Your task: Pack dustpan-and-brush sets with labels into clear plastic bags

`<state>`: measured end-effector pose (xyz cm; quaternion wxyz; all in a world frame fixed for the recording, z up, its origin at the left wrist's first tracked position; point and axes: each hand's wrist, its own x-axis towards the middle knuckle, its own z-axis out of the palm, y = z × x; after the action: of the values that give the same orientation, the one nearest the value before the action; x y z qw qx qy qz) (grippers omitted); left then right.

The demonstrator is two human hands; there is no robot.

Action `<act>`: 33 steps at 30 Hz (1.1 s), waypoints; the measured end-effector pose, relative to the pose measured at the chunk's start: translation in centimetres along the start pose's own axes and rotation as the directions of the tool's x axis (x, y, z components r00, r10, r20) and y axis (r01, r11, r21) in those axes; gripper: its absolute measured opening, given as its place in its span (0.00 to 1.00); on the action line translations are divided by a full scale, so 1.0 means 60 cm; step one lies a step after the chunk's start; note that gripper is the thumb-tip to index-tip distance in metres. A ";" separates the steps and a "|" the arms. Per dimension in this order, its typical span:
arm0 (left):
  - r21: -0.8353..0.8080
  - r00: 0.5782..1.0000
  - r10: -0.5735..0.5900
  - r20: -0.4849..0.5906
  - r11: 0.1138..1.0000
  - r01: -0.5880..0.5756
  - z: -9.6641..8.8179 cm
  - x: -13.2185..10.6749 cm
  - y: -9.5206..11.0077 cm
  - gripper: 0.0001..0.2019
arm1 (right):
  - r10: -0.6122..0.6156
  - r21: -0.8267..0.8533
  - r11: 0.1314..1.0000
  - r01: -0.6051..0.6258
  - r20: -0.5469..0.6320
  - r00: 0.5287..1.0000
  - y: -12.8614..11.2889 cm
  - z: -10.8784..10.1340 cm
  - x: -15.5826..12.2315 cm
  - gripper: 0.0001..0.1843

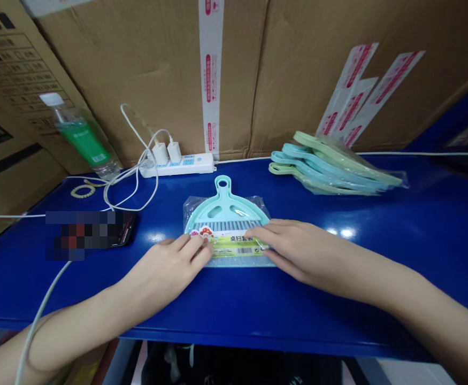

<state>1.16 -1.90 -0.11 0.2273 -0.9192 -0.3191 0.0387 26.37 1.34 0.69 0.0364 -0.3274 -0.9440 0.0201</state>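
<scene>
A mint-green mini dustpan and brush set [226,209] lies flat in a clear plastic bag on the blue table [234,305]. A printed paper label [236,246] sits across its near edge. My left hand [173,264] rests on the label's left end with fingers stretched out flat. From the right, my right hand [293,248] presses flat on the label's other end, fingers extended. Neither hand grips anything.
A stack of bagged green and blue dustpans [330,168] lies at the back right. A white power strip [177,163] with chargers and cables, a plastic bottle [83,139], a bead bracelet [83,190] and a phone [97,230] are at the left. Cardboard boxes [137,59] stand behind.
</scene>
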 end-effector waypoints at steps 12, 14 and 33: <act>-0.013 1.000 0.006 -0.018 1.000 -0.007 0.002 0.001 -0.001 0.16 | -0.007 0.027 1.000 0.007 -0.004 1.000 0.004 0.003 0.000 0.13; -0.031 1.000 0.002 0.021 1.000 -0.001 0.003 0.001 -0.003 0.17 | -0.009 0.058 0.998 0.009 0.004 1.000 0.009 0.004 0.000 0.14; -0.141 0.999 -0.044 0.003 0.989 0.044 0.005 0.003 -0.003 0.13 | -0.145 -0.040 0.989 0.142 -0.085 0.986 0.001 0.005 -0.001 0.30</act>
<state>1.12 -1.56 -0.29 0.1627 -0.9257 -0.3414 0.0110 26.41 1.37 0.40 0.0735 -0.2596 -0.9628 -0.0130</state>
